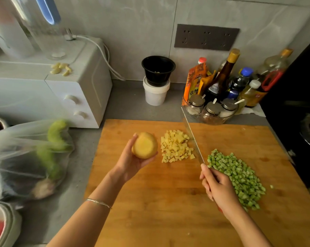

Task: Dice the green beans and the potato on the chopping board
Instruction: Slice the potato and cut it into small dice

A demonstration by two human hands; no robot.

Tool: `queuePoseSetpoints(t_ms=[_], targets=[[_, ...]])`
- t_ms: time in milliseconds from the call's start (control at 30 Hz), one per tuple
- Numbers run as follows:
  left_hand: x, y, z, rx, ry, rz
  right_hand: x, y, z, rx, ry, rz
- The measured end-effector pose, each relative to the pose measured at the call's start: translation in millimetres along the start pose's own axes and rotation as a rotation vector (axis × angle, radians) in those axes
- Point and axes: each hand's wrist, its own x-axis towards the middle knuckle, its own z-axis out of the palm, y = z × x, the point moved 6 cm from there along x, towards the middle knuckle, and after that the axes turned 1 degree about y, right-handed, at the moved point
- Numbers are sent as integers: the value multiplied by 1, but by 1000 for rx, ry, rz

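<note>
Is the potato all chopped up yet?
Only partly. The left hand holds a big uncut piece; potato cubes lie on the chopping board.

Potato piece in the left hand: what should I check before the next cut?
1. Left hand grips potato piece: ok.
2. Cut face down on chopping board: not ok, held above it, facing up.
3. Right hand grips knife: ok.
4. Blade clear of potato dice: cannot tell.
5. Green bean dice piled aside, right of blade: ok.
</note>
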Motion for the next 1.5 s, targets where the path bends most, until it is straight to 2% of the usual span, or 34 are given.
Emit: queuePoseSetpoints(t_ms=[167, 300, 467, 567, 667, 733, 800, 900, 933, 1033, 1133, 1267, 1500], targets=[[-8, -18, -11, 216, 103, 53, -15, 0, -2, 27, -32, 14], [-17, -32, -19, 472, 184, 205, -29, 7, -1, 21, -73, 44], [-19, -59, -30, 646, 283, 360, -40, 19, 6, 16, -108, 93], [-14, -69, -44, 974, 391, 427, -44, 23, 10, 17, -127, 111], [-13, -69, -54, 1221, 549, 417, -45, 23, 15, 27, -150, 106], [-13, -65, -56, 1338, 563, 458, -46, 22, 18, 27, -162, 106], [-10, -60, -56, 1287, 396, 529, -46, 22, 22, 21, -171, 110], [-7, -61, -50, 1125, 142, 503, -47, 21, 26, 22, -194, 119], [-7, -64, -48, 1123, 145, 523, -48, 22, 28, 28, -201, 131], [-14, -74, -45, 1072, 288, 652, -54, 24, 40, 64, -227, 185], [-16, -84, -43, 985, 373, 679, -59, 28, 50, 70, -241, 220], [-16, -88, -46, 1004, 470, 747, -60, 30, 61, 20, -277, 215], [-13, -91, -51, 1011, 511, 783, -58, 37, 72, -57, -317, 233]])
